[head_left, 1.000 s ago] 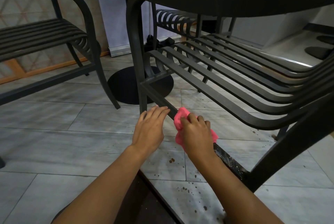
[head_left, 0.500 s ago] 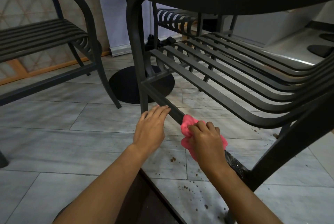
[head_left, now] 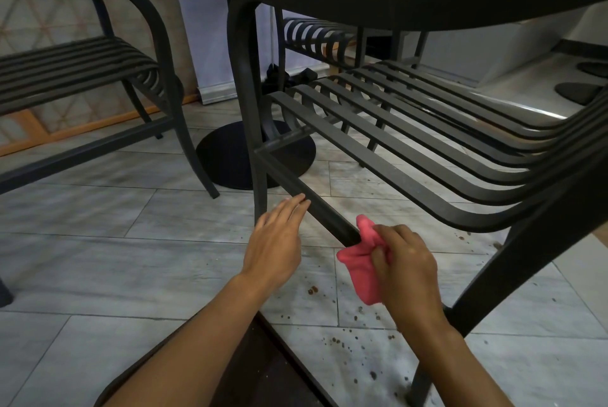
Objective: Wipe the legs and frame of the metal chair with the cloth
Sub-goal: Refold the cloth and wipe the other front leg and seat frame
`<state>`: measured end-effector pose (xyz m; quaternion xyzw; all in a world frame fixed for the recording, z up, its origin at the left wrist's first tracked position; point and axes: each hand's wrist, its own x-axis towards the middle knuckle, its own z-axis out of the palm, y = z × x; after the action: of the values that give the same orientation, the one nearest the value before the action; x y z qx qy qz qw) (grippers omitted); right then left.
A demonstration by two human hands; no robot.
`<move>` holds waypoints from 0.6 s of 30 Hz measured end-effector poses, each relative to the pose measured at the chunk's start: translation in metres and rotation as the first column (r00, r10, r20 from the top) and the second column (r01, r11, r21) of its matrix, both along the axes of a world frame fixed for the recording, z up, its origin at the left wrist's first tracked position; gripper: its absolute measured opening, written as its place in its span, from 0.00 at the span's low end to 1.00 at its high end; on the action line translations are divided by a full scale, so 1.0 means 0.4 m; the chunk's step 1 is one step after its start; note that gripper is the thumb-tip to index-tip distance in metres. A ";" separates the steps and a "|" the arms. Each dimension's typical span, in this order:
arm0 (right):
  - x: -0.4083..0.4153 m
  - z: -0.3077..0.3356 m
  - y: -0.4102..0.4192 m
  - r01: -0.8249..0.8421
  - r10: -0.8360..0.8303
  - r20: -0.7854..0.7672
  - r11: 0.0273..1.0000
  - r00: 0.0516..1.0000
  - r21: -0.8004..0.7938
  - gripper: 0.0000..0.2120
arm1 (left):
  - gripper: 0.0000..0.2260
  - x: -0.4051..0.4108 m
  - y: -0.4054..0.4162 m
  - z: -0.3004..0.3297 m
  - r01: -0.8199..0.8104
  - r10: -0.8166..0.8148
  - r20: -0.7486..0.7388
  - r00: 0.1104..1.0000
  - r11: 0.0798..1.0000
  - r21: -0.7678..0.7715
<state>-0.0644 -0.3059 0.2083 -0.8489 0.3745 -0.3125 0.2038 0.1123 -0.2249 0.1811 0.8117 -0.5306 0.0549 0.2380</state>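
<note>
Two hands work low at the chair (head_left: pixel 411 8): right hand (head_left: pixel 406 262) bunches the soft pink cloth (head_left: pixel 360 263) round its stiff lower crossbar (head_left: pixel 316 206) (likely best gripped there), left hand (head_left: pixel 276 239) flat, fingers straight, steadying.

Floor (head_left: pixel 82 262): large pale grey marbled tiles, speckled with small dark spots (head_left: pixel 342 344) in the foreground. A second dark slatted chair (head_left: pixel 75 68) stands at left, a third (head_left: pixel 325 35) behind. Between them a black pedestal base (head_left: pixel 227 156) rests on the tiles. Patterned beige wall (head_left: pixel 42 12) with orange skirting; pale panel (head_left: pixel 204 12) beside it.
</note>
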 end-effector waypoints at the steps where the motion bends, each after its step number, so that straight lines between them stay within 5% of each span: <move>1: 0.001 0.009 0.000 0.006 -0.008 0.047 0.999 0.999 0.038 0.12 | 0.30 -0.009 0.002 -0.002 0.017 -0.017 0.014 1.000 1.000 -0.012; 7: 0.062 0.042 -0.010 0.000 -0.005 -0.074 0.998 0.997 -0.069 0.16 | 0.30 -0.047 0.006 -0.015 0.184 -0.176 0.120 0.977 0.981 -0.063; 18: 0.116 0.017 -0.031 -0.048 -0.033 -0.432 0.983 0.901 -0.175 0.09 | 0.28 -0.050 0.001 -0.012 0.148 -0.146 0.071 0.987 0.989 -0.016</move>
<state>-0.0180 -0.3185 0.2150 -0.9134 0.3773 -0.1479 0.0386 0.0922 -0.2245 0.1765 0.7653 -0.5963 0.0712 0.2315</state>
